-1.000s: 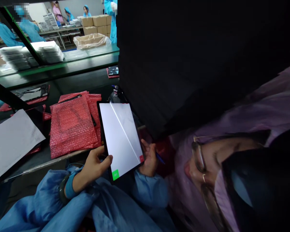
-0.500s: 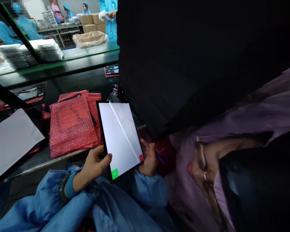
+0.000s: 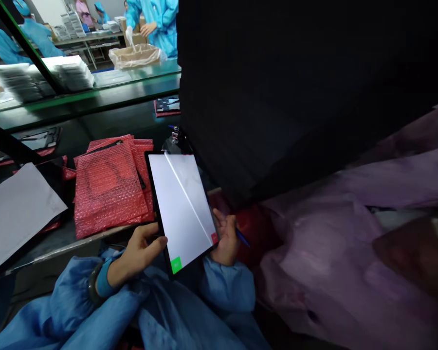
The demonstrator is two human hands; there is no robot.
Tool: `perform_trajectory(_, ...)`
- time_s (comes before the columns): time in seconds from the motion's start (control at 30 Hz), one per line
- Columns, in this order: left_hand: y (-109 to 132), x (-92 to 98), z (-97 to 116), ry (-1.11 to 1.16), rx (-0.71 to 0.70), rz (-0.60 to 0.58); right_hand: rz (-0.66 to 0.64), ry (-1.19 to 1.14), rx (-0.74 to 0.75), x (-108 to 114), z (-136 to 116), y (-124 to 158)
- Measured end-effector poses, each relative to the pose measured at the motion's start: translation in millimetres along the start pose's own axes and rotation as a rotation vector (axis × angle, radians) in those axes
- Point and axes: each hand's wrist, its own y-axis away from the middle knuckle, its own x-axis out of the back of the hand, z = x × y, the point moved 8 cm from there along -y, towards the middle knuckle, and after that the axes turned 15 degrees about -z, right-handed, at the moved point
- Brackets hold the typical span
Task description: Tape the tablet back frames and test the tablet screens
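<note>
**Lit tablet (image 3: 180, 209) held in front of us**

We hold the tablet in the lower middle of the frame, tilted, just above the front edge of the tabletop (image 3: 124, 116). Its screen is pale, with a thin bright diagonal line, a green button at the lower left corner and a red one (image 3: 214, 238) at the right edge. Our left hand (image 3: 140, 250) grips the lower left edge, thumb lying on the bezel. Our right hand (image 3: 224, 238) is apart from it, cupped against the right edge, with a blue pen (image 3: 243, 238) between its fingers, tip pointing right. Blue sleeves (image 3: 226, 287) bunch below, and a dark band (image 3: 92, 284) circles the left wrist.

Just behind the tablet, a stack of red bubble-wrap bags (image 3: 109, 189) lies on the tabletop, and a white sheet (image 3: 18, 214) lies to its left. At the upper centre sits a red mat (image 3: 167, 106) carrying a dark panel. A black mass (image 3: 277, 97) fills the upper right, with lilac fabric (image 3: 332, 257) below it. At the upper left are stacked goods (image 3: 73, 73), a lined carton (image 3: 135, 56) and a co-worker (image 3: 156, 24) in a blue gown.
</note>
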Motion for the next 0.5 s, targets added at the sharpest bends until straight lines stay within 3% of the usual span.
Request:
perform_trajectory(0.2, 4, -11.3, 0, 0.094, 0.063, -0.225, -0.029, 0.053, 0.070, -5, -19, -5)
perform_trajectory(0.5, -3, -27.3, -1, 0.251, 0.045, -0.278, -0.094, 0.137, 0.153, -19, -42, -19)
